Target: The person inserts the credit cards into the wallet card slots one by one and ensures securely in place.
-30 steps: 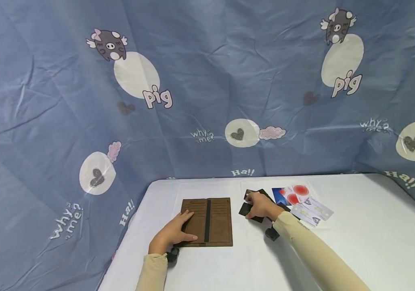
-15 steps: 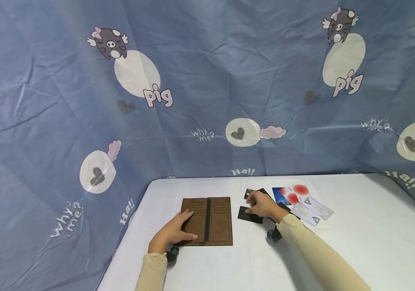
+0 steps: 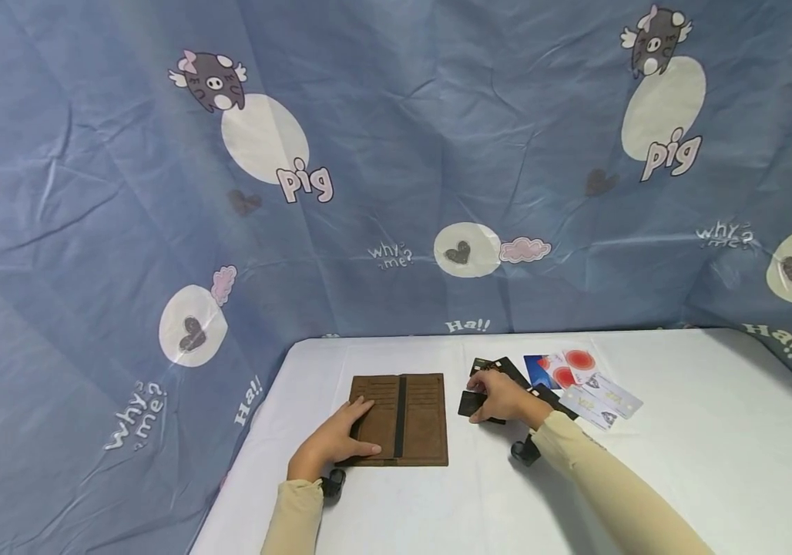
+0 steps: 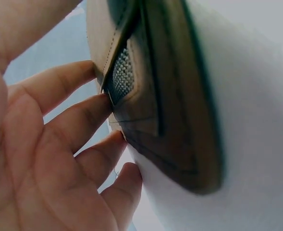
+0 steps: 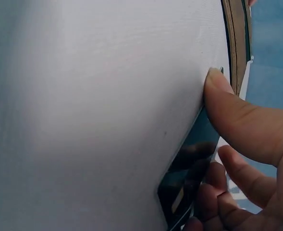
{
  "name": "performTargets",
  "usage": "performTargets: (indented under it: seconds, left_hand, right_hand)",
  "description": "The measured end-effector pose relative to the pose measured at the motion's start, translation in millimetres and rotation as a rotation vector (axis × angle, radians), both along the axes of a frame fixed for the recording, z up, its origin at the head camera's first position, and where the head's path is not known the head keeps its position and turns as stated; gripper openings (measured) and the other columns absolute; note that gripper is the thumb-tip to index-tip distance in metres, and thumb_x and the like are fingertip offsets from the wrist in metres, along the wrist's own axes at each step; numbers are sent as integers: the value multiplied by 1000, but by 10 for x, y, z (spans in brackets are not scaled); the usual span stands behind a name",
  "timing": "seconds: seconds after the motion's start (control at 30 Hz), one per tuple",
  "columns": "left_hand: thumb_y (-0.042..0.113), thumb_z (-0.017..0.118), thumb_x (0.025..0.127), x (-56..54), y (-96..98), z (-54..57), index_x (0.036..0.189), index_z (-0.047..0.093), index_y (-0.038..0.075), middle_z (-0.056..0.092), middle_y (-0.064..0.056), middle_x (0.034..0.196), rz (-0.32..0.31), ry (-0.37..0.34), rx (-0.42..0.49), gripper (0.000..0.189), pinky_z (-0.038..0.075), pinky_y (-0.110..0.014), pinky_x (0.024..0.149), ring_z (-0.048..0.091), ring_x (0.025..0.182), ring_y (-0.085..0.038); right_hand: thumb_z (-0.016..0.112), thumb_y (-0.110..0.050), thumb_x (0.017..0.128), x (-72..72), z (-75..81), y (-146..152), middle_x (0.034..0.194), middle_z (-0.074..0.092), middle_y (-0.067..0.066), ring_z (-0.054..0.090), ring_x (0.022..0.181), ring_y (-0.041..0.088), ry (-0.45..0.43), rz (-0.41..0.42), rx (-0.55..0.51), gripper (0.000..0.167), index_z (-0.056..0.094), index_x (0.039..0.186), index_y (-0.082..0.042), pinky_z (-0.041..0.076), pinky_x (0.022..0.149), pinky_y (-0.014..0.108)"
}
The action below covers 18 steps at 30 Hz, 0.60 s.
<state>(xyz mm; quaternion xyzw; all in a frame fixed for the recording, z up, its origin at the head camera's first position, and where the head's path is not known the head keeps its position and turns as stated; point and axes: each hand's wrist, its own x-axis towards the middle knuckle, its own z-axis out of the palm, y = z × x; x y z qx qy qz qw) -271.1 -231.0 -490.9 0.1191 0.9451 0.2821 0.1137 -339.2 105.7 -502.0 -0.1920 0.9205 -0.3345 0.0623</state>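
Note:
A brown bifold wallet (image 3: 424, 424) lies spread open on the table, with card slots and a dark strip down its middle. My left hand (image 3: 333, 439) rests on its left half, fingers extended; the left wrist view shows the fingertips touching the wallet's edge (image 4: 194, 159). To the wallet's right, my right hand (image 3: 503, 397) pinches a black card (image 3: 471, 403) between thumb and fingers. Seen from the right wrist, the thumb (image 5: 227, 106) lies along one edge of this glossy card (image 5: 194, 149), low over the cloth. The hand covers part of it.
Other black cards (image 3: 512, 371) lie just beyond the right hand. Farther right are a blue card (image 3: 538, 371), red-and-white cards (image 3: 579, 361) and silver VIP cards (image 3: 600, 399). A white cloth (image 3: 451, 509) covers the table; a blue patterned curtain (image 3: 382, 308) hangs behind.
Half a second ago the black card showed more fully under the right fingers; now thumb and fingers close over its edges. The left hand stays on the wallet. The head view shifts slightly.

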Motion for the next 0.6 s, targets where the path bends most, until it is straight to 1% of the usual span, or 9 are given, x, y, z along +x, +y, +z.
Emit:
performTargets:
  seconds: [0.1,0.23,0.33,0.4,0.43,0.5,0.57,0.6]
  left_hand:
    - [32,84,78,10,6,2,151,40,9,28,-18,161,3,1,3,89,28,-67,112,19,148,-47]
    - [31,85,78,21,3,21,151,40,8,28,-19,161,7,2,10,88,27,-68,112,19,148,-47]
    - [31,85,78,27,2,28,151,41,8,28,-19,161,5,1,10,88,27,-67,112,19,148,-48]
    - [31,85,78,27,2,27,151,40,8,27,-19,161,0,1,11,88,27,-67,112,19,148,-48]
    - [32,84,78,26,0,23,151,40,8,27,-19,161,-3,2,9,88,28,-67,112,19,148,-48]
    - [31,85,78,25,-2,19,151,40,8,27,-19,161,-3,1,13,88,27,-67,112,19,148,-48]
    - [31,85,78,23,-5,15,151,41,8,27,-19,161,-2,1,14,88,27,-67,112,19,148,-48]
    - [32,85,78,21,-6,11,151,41,8,27,-19,161,-3,1,13,88,27,-67,112,19,148,-48]
  right_hand:
    - [94,-11,60,4,8,-3,89,68,4,60,83,15,-48,4,-17,52,64,101,-2,50,84,36]
    - [95,-12,58,-8,32,-4,85,66,2,58,79,12,-57,8,-9,49,63,95,-3,50,80,33]
    - [94,-10,61,-28,46,12,82,62,2,55,76,12,-59,27,-27,48,61,94,-4,49,73,31]
    - [90,-5,65,-44,54,30,80,59,4,52,73,12,-83,42,-88,46,59,99,-2,46,68,29]
    - [88,-3,67,-55,54,41,79,58,4,50,72,12,-81,50,-112,45,59,101,-1,45,66,28]
    - [84,1,71,-71,56,63,78,58,6,50,71,12,-88,73,-183,40,61,104,4,44,64,26]
    - [80,1,75,-83,52,81,78,59,5,50,71,11,-86,87,-233,32,64,102,6,44,64,25]
    - [79,0,77,-85,49,89,78,59,4,50,72,11,-86,86,-248,26,66,99,5,44,65,24]
